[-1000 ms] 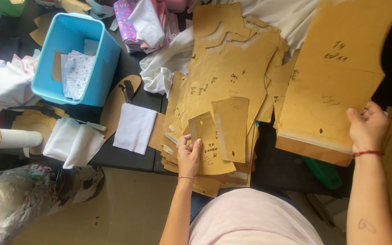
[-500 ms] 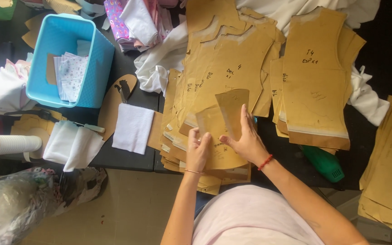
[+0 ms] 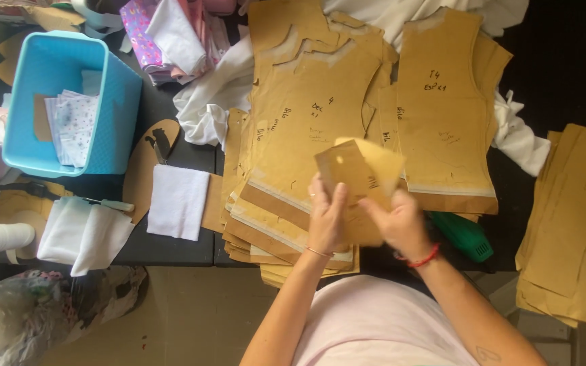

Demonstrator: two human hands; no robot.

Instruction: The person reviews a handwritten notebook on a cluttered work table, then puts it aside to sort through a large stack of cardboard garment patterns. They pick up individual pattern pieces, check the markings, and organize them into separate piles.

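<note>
So both hands are now on the small brown cardboard pattern piece [image 3: 357, 183], lifted just above the big stack of pattern pieces [image 3: 300, 135] on the dark table [image 3: 184, 152]. A second ago the right hand was way off to the side holding up a large pattern sheet; that sheet is now lying flat just beyond and to the right of the grip as the large pattern sheet [image 3: 442, 115], and the right hand [image 3: 398, 224] has come in to join the left. The left hand [image 3: 327, 217] has its fingers closed around the near left edge of the small piece, thumb on top, while the right hand pinches the near right side, fingers curled shut on the card. It looks like there may be two thin pieces fanned together in there, a lighter one peeking out behind, but I can't say for sure. The small piece itself went from lying on the stack under the left hand to being held up and tilted. My read: the big sheet is parked and attention is all on this little one. Left of the grip there's a folded white cloth [image 3: 178, 201], and further out a blue plastic bin [image 3: 69, 102] with printed fabric in it. A green tool [image 3: 466, 235] pokes out right beside the right hand, and another stack of long cardboard strips [image 3: 571, 224] sits well off to the right.
</note>
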